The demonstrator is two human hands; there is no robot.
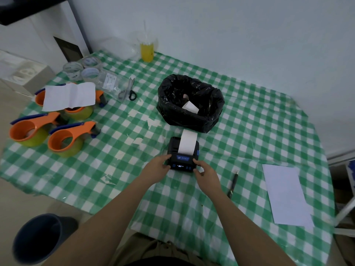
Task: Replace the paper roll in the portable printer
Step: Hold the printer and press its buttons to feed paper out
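Note:
A small black portable printer with blue buttons and a lit display sits on the green checked tablecloth. A strip of white paper runs out of its top slot, away from me. My left hand grips the printer's left side near the front. My right hand touches its right front corner with thumb and fingertips. Behind the printer stands a bin lined with a black bag, with a white paper piece inside.
Three orange tape dispensers and a white sheet lie at the left, with tape rolls and scissors behind. A yellow drink cup stands at the back. A pen and paper lie right.

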